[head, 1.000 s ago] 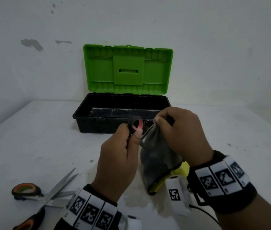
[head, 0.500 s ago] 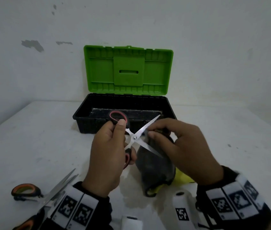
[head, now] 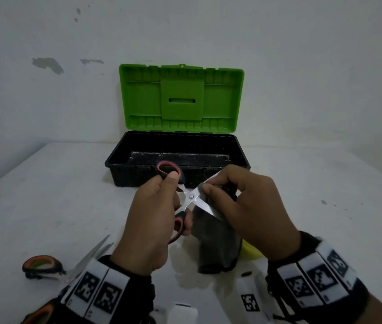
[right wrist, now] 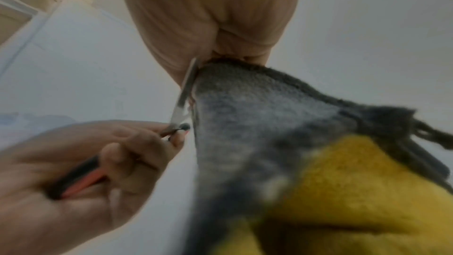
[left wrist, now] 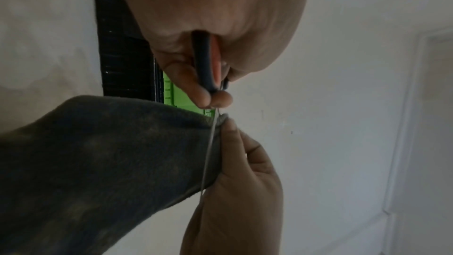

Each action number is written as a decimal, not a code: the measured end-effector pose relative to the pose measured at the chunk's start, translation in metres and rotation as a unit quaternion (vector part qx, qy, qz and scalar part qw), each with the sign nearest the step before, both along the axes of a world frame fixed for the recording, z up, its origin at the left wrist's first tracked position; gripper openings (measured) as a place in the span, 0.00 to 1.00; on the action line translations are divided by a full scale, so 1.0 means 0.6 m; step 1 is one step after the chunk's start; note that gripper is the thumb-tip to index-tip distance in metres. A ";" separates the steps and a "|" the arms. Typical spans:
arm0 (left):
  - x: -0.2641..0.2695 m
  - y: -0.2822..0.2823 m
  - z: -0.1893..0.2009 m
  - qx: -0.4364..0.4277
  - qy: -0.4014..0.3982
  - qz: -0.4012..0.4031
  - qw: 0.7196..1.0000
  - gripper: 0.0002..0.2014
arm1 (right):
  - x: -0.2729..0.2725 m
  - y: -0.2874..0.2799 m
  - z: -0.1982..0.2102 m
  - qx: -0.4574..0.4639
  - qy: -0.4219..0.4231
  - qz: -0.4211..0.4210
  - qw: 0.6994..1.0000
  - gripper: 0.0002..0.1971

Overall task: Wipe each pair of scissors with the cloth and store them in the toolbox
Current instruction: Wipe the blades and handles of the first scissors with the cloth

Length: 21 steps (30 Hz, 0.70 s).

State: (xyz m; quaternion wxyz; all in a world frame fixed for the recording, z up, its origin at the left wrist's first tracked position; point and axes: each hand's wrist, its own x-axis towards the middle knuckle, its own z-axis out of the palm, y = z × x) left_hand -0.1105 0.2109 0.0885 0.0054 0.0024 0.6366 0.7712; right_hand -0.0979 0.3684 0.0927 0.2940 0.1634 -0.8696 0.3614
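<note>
My left hand (head: 155, 216) grips the black-and-red handles of a pair of scissors (head: 191, 197) held in the air with the blades spread apart. My right hand (head: 239, 204) pinches a grey and yellow cloth (head: 218, 244) around the upper blade near the pivot. In the left wrist view the cloth (left wrist: 102, 162) hangs beside the thin blade (left wrist: 208, 154). In the right wrist view the cloth (right wrist: 257, 123) is pressed against the blade (right wrist: 186, 88). The black toolbox (head: 119, 169) stands open behind my hands, its green lid (head: 180, 97) upright.
Another pair of scissors with orange-and-black handles (head: 42, 265) lies on the white table (head: 45, 195) at the front left, blades pointing up and right. A white wall rises right behind the toolbox.
The scissors went from closed, with the cloth wrapped over the blades, to spread apart. My right hand has slid the cloth along the upper blade toward the pivot.
</note>
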 end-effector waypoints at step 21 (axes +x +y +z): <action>0.001 -0.009 -0.001 -0.053 0.002 -0.012 0.999 0.18 | -0.015 0.023 -0.009 -0.057 0.020 -0.110 0.992 0.05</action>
